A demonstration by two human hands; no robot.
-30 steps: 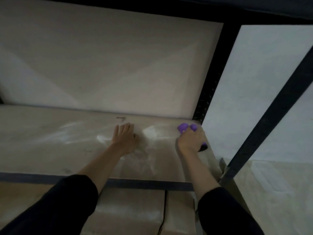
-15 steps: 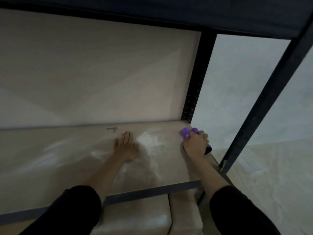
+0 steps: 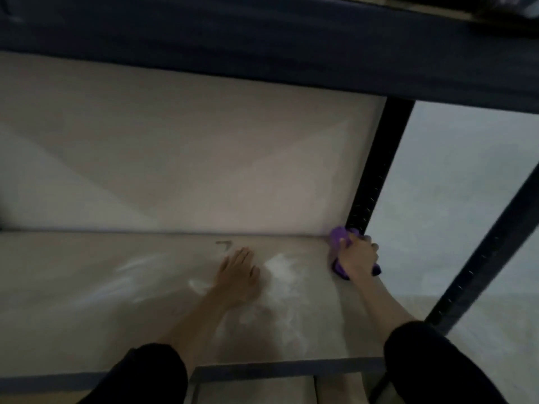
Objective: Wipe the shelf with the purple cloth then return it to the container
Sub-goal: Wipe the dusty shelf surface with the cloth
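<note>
- Right hand (image 3: pixel 359 256): fingers curled round the purple cloth (image 3: pixel 338 239), grip pinching it in a bunch and pressing it onto the shelf (image 3: pixel 87 287).
- Purple cloth sits in the far right corner of the shelf, touching the back panel (image 3: pixel 189 156) and just beside the black perforated upright (image 3: pixel 372 182). Cloth shows beyond the fingertips and below the heel of the hand.
- Left hand (image 3: pixel 239 275): flat on the shelf near its middle, palm down, fingers straight and close together, holding nothing.
- Pale, streaky smears (image 3: pixel 280 268) on the shelf surface between the two hands and around the left one.
- Small dark mark (image 3: pixel 224 243) on the shelf just beyond the left fingertips.
- Both forearms bare; dark sleeves (image 3: pixel 151 374) at the lower edge.
- Picture dim and slightly blurred.
</note>
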